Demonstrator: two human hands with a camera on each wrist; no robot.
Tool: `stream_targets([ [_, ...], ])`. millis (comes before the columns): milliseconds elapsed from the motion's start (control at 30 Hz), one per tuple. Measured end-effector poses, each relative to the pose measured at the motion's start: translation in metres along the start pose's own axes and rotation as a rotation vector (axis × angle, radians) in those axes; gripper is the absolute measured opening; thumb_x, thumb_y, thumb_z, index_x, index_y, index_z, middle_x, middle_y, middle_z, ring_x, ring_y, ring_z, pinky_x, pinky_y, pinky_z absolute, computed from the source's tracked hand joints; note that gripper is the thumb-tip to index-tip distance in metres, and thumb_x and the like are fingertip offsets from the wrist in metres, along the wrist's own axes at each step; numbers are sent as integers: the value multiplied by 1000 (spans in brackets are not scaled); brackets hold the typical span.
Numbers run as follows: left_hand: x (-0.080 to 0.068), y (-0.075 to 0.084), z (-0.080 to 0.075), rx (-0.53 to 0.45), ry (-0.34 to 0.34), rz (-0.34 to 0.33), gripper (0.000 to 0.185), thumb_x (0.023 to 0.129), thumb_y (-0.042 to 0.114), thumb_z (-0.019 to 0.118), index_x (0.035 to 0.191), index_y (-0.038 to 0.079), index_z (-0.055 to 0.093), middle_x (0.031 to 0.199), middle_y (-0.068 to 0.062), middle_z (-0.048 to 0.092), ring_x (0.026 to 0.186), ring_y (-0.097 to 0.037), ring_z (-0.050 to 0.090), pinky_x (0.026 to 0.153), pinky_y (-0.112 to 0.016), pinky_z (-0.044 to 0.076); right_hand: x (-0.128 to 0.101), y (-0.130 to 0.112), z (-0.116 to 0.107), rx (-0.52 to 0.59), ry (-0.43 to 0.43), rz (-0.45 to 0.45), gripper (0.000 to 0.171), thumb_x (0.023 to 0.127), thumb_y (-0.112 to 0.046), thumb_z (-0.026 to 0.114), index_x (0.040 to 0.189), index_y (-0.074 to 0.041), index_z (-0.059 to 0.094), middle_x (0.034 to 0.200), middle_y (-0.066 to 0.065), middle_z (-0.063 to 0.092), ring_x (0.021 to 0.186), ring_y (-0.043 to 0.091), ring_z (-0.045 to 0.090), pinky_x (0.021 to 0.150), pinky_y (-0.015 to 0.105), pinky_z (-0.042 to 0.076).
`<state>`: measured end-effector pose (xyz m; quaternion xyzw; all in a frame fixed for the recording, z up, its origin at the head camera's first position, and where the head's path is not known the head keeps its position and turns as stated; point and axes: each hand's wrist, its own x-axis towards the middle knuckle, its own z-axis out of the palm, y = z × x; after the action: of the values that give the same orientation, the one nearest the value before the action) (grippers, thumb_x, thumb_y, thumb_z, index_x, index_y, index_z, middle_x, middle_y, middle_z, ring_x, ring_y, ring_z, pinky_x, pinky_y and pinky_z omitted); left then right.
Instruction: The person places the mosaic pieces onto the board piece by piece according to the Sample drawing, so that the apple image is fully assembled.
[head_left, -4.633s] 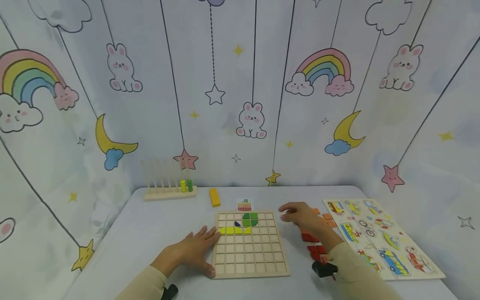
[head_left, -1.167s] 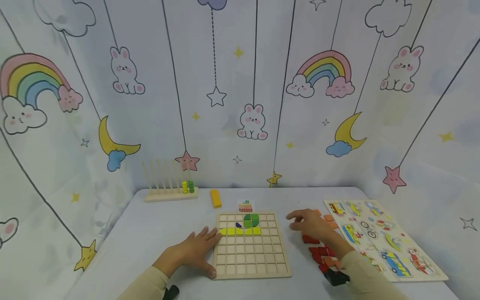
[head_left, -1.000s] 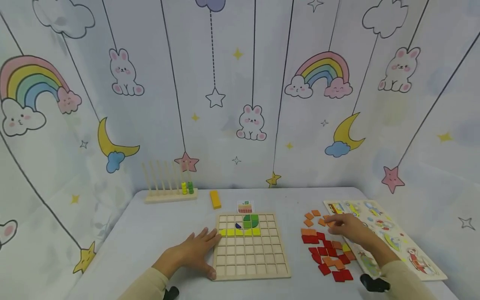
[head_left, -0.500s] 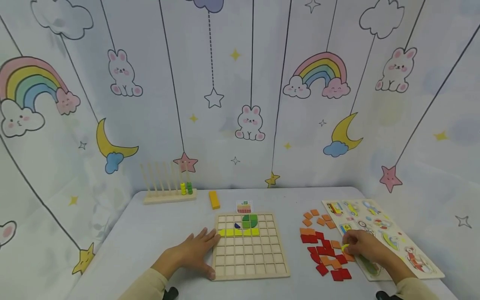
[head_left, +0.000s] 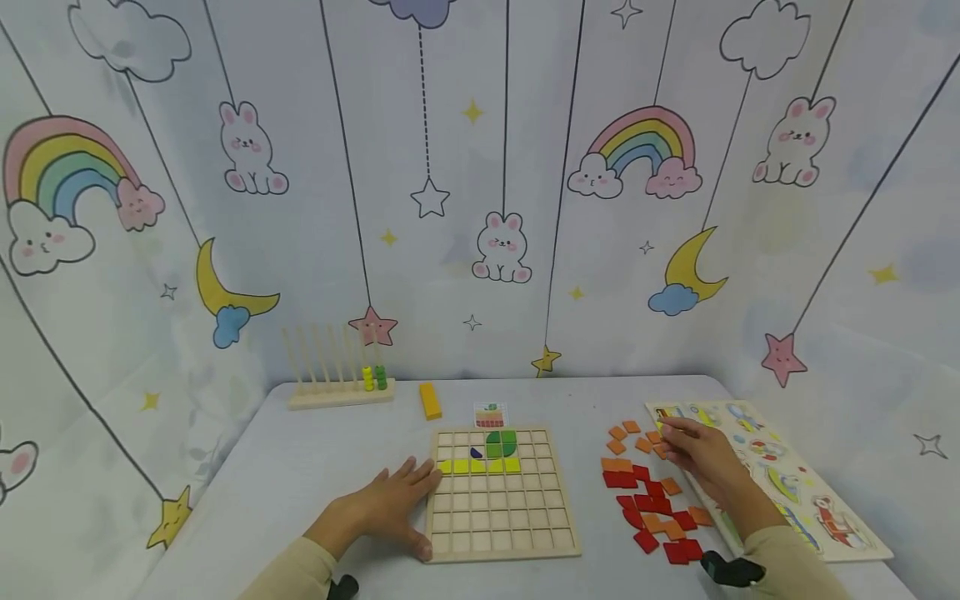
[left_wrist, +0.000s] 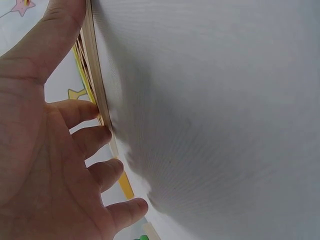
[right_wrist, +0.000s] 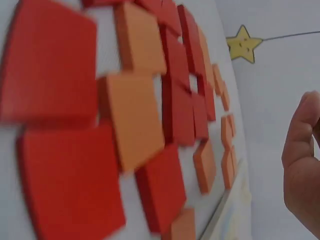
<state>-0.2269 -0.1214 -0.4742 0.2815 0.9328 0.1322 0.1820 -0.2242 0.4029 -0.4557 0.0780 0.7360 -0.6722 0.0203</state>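
My left hand [head_left: 390,504] lies flat on the table, its fingers [left_wrist: 95,137] and thumb against the left rim of a wooden grid board [head_left: 501,552]. The board holds a row of yellow tiles [head_left: 480,465], green tiles [head_left: 501,442] and a small dark blue piece [head_left: 475,452]. My right hand [head_left: 693,450] hovers with curled fingers over the far end of a loose pile of red and orange tiles [head_left: 648,500]; whatever it grips is hidden inside the fingers. The right wrist view shows these tiles [right_wrist: 135,120] close up, with one finger [right_wrist: 302,165] at the right edge.
A small pattern card [head_left: 490,413] lies behind the board. A vehicle puzzle board [head_left: 787,483] sits at the right edge. At the back left stand a wooden peg rack with beads [head_left: 337,383] and a yellow block [head_left: 429,400].
The right hand went from beside the board to the tile pile, pinched a yellow tile at its near right, then rose toward the far end. That tile no longer lies there. The left hand stayed.
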Motion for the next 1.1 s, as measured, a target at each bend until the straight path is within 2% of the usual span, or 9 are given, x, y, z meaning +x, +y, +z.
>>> stream_targets([
  [100,0,0,1,-3,0,0,116,67,65,84,160,17,35,168,-10,27,155,-40,18,117,-71,21,6,-6,19,176,-26,-14,30,103,-19,62,133,-16,66,103,-3,70,92,10,72,86,23,59],
  [233,0,0,1,2,-1,-2,117,66,65,84,160,16,35,168,-10,27,155,-40,18,117,-71,21,15,-13,48,270,-58,-2,36,103,-10,60,139,-9,62,105,0,71,94,11,73,90,24,58],
  [333,1,1,1,6,-4,-7,117,66,65,84,160,17,34,168,-10,27,155,-40,18,117,-71,21,21,-16,73,261,-42,6,45,104,-8,58,147,3,49,102,0,71,91,10,72,87,22,58],
  [433,0,1,0,8,-4,-10,117,66,65,84,160,17,34,168,-9,26,155,-40,18,117,-71,21,27,-15,97,298,-30,23,44,102,-5,60,144,7,50,100,3,71,90,11,73,84,21,59],
  [600,0,1,0,10,-1,-1,118,66,66,84,160,16,34,168,-10,27,155,-40,18,117,-72,21,32,-6,133,300,-22,45,48,98,4,62,143,13,48,101,7,69,89,14,73,81,23,60],
  [700,1,2,0,11,-7,-2,118,66,66,84,160,16,34,168,-10,26,155,-40,18,117,-71,21,33,2,148,203,-24,53,44,97,2,65,138,12,54,100,10,70,85,14,71,76,23,60],
  [900,2,2,-2,9,-15,-7,117,67,66,84,160,16,34,168,-10,26,155,-40,18,118,-71,21,29,13,174,-151,-45,87,27,92,-5,72,118,0,71,94,8,70,74,18,64,63,27,56],
  [967,1,3,-2,8,-13,-7,117,66,66,84,160,16,34,168,-10,27,155,-40,18,117,-71,21,28,14,182,-282,-70,52,24,89,-6,73,112,-3,73,93,7,68,74,19,61,61,28,54],
  [1100,1,3,-2,6,-8,-9,117,66,65,84,160,16,35,168,-10,27,155,-40,18,117,-71,21,25,13,193,-551,-79,-79,20,84,-7,76,103,-6,75,92,3,66,82,19,57,68,31,50],
])
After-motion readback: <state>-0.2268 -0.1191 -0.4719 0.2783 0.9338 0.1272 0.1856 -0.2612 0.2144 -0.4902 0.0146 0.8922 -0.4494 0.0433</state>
